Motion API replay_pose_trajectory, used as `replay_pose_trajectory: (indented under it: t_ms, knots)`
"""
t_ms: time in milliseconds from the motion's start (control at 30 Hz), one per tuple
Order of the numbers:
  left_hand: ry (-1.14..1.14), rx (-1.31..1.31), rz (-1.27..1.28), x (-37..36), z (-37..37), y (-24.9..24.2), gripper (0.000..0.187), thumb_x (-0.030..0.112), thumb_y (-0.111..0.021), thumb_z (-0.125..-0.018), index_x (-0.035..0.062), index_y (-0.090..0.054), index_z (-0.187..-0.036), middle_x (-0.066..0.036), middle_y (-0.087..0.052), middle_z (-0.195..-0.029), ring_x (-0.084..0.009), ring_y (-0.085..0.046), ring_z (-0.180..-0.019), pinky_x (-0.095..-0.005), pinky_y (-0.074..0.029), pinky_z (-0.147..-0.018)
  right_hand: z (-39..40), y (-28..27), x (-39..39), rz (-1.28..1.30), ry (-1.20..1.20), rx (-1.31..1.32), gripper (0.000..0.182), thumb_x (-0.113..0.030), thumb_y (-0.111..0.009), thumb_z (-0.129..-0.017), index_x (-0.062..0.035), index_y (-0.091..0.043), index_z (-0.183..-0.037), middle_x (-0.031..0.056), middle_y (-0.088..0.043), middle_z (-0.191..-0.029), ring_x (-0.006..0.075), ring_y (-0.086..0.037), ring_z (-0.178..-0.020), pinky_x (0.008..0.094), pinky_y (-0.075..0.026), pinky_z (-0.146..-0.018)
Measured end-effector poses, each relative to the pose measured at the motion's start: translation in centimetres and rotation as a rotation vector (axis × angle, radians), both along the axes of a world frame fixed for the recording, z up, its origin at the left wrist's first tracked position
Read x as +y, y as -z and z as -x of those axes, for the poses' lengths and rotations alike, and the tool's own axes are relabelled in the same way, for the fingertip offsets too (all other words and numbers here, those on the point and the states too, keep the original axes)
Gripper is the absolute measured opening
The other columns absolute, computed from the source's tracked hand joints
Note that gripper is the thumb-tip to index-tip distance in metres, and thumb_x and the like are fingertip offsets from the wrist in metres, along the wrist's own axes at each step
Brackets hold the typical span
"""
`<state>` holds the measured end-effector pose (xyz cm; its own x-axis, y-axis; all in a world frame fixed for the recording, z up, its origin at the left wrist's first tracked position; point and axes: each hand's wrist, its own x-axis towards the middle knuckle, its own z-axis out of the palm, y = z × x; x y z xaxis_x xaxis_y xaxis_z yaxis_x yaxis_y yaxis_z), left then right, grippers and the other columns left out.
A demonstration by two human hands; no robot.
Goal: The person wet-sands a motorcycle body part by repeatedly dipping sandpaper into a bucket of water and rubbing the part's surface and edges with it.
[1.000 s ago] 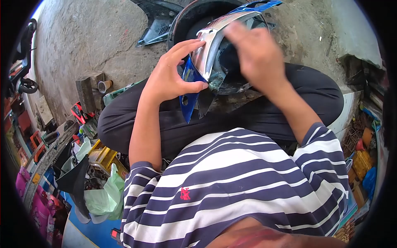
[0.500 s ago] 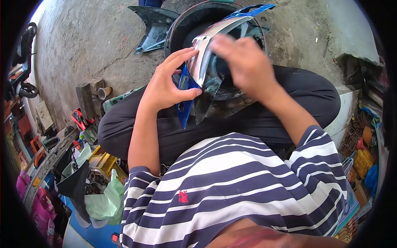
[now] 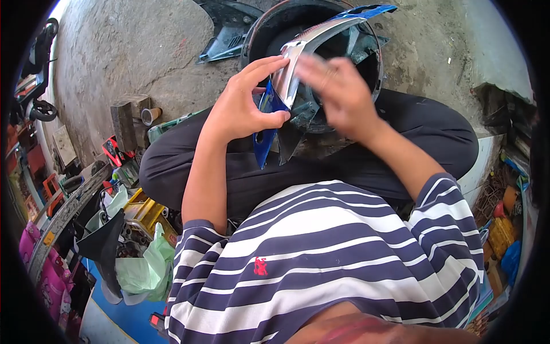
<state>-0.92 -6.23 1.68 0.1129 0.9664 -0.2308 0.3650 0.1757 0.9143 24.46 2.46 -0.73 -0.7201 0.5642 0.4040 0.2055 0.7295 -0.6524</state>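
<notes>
A long curved motorcycle fairing panel (image 3: 289, 71), silver along the middle with blue ends, slants across the mouth of a black tub. My left hand (image 3: 243, 103) grips its lower part, with the fingers over the far edge and the thumb on the near side by the blue end. My right hand (image 3: 344, 97) is at the panel's right edge, with fingers bent together and blurred by motion. What lies under those fingertips, if anything, cannot be made out. Dark wet-looking plastic pieces (image 3: 306, 114) show in the tub below.
The black tub (image 3: 247, 49) stands before my crossed legs. Another dark panel (image 3: 226, 43) lies on the concrete floor (image 3: 154, 57) to its left. A wooden block (image 3: 122, 123) and a small cup (image 3: 150, 116) are further left. Cluttered parts, a yellow crate (image 3: 143, 209) and green plastic bag (image 3: 152, 266) fill the left.
The whole scene has shifted slightly right and up in view. My right hand has moved a little along the panel and stays blurred. The left hand keeps its hold.
</notes>
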Motion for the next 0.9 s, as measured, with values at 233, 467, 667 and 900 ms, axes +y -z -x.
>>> replay_pose_trajectory:
  t_ms: [233, 467, 667, 900]
  knots:
    - [-0.019, -0.025, 0.009, -0.1, -0.1, -0.1, 0.090, 0.017, -0.091, -0.072, 0.0129, -0.063, -0.158, -0.011, -0.061, -0.163, -0.0313, -0.064, -0.141, -0.0479, -0.059, -0.108, -0.4, 0.9, 2.4, -0.072, 0.140, -0.045, 0.062, 0.011, -0.068, -0.085, -0.0142, -0.077, -0.140, 0.0045, -0.072, -0.153, 0.0348, -0.068, -0.104, 0.0420, -0.057, -0.093]
    - [-0.006, -0.037, 0.053, 0.0, 0.1, -0.1, 0.094, 0.018, -0.087, -0.072, 0.0125, -0.059, -0.162, -0.011, -0.058, -0.164, -0.0276, -0.058, -0.147, -0.0483, -0.057, -0.112, 0.4, -0.2, -0.3, -0.104, -0.029, -0.038, 0.065, 0.010, -0.067, -0.084, -0.0159, -0.076, -0.143, 0.0048, -0.071, -0.153, 0.0362, -0.069, -0.108, 0.0419, -0.058, -0.096]
    - [-0.002, -0.010, 0.047, 0.1, -0.1, -0.3, 0.096, 0.018, -0.088, -0.071, 0.0129, -0.060, -0.162, -0.011, -0.057, -0.165, -0.0272, -0.057, -0.149, -0.0484, -0.057, -0.112, -1.5, 0.6, 6.1, -0.233, 0.243, -0.051, 0.063, 0.009, -0.065, -0.088, -0.0174, -0.076, -0.143, 0.0029, -0.072, -0.153, 0.0314, -0.068, -0.102, 0.0400, -0.058, -0.090]
    - [-0.009, -0.023, 0.058, 0.1, -0.2, -0.1, 0.096, 0.017, -0.088, -0.071, 0.0140, -0.060, -0.163, -0.009, -0.056, -0.167, -0.0268, -0.057, -0.149, -0.0482, -0.057, -0.112, -0.2, 0.7, 2.4, -0.219, 0.176, -0.086, 0.061, 0.003, -0.069, -0.088, -0.0201, -0.076, -0.144, 0.0001, -0.072, -0.152, 0.0318, -0.069, -0.102, 0.0397, -0.060, -0.094]
